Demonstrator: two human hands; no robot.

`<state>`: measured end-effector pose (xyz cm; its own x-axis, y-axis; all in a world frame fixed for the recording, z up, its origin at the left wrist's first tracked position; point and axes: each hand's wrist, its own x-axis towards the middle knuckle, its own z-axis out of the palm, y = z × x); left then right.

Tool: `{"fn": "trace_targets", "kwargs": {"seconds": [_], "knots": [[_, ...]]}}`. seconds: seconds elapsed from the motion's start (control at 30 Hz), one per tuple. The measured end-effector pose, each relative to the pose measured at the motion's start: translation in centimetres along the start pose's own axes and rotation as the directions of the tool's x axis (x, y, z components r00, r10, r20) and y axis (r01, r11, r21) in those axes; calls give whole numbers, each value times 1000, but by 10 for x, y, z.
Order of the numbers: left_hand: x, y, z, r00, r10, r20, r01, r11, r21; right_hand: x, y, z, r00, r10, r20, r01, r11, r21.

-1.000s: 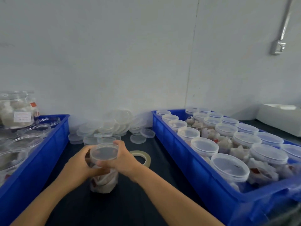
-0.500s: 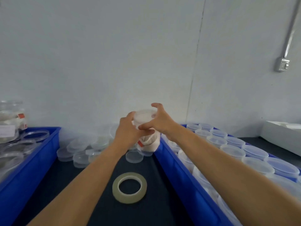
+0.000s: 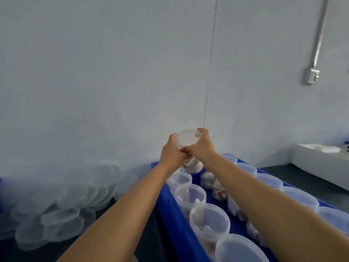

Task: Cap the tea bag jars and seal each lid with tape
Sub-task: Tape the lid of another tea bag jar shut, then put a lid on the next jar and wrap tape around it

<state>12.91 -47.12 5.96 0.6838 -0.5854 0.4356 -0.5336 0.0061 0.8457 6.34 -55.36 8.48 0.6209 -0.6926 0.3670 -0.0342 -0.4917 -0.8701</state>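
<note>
both hands, left hand (image 3: 171, 152) and right hand (image 3: 203, 146), grasp a capped jar (image 3: 187, 140) above the blue bin (image 3: 177, 220); loose lids (image 3: 75, 203) heap on the dark table (image 3: 147, 241) against a pale wall (image 3: 113, 72).

You have one view only, a wide-angle camera on your head, so no second view shares the scene. It faces forward toward the white wall (image 3: 113, 72) behind the counter's (image 3: 147, 231) far edge, tilted only slightly down, so the wall fills the upper half. Your forearms run in from the bottom edge and stretch away from the lens. The blue bin (image 3: 170, 208) at the counter's right side sits close beneath, cut off by the lower edge.
</note>
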Motion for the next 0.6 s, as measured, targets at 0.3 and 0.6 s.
{"fn": "trace_targets", "kwargs": {"seconds": [0.3,0.6], "knots": [[30,-36,29,988,14,152,-27,996,83,52,71,11,989,136,-56,-131,988,82],[44,-82,43,965,-105,239,-96,709,699,57,116,39,928,372,23,-370,916,154]]}}
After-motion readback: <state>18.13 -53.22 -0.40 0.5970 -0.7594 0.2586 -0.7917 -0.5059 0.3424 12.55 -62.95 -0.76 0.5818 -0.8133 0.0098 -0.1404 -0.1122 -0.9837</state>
